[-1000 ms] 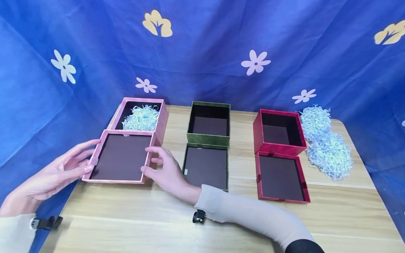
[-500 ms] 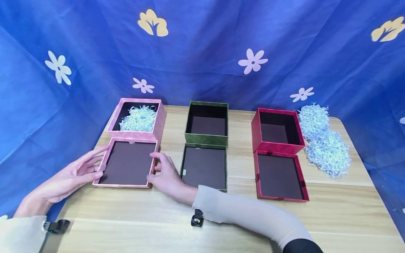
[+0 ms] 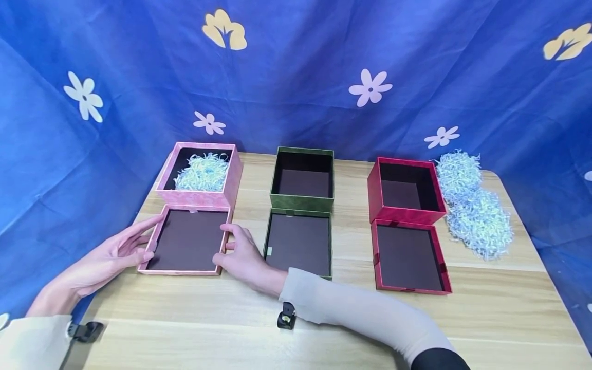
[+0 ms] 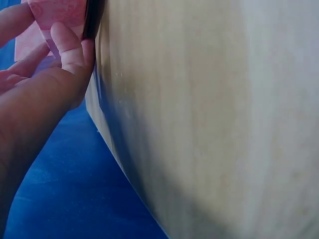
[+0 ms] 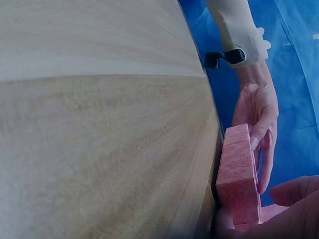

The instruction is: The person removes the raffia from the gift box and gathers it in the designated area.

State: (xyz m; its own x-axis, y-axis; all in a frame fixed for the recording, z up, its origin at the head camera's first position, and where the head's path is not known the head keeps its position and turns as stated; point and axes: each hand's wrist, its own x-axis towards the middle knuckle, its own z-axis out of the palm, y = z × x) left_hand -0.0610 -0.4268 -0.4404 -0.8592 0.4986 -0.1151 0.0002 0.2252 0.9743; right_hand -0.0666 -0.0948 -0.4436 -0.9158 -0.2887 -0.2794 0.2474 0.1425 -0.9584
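Observation:
A shallow pink box lid (image 3: 190,240) lies inside up on the table, right in front of the pink box (image 3: 199,198). My left hand (image 3: 113,259) holds its left side, thumb at the near corner. The right hand (image 3: 245,257) grips the opposite side between thumb and fingers. In the left wrist view, the left thumb (image 4: 67,47) rests along the patterned pink wall. The right wrist view shows the lid's near side wall (image 5: 238,186) low at the table edge, with both hands around it. Crinkled blue shredded paper (image 3: 203,173) fills part of the pink box.
A dark green box (image 3: 301,202) and its upturned lid (image 3: 299,241) stand in the middle, the lid partly behind my right forearm. To their right are a red box (image 3: 407,215) and its lid (image 3: 410,257). More shredded paper (image 3: 481,226) lies heaped at the right.
Both hands have brought the pink lid down and slightly right, from overlapping the pink box to lying in front of it. Over the last half second it has barely moved.

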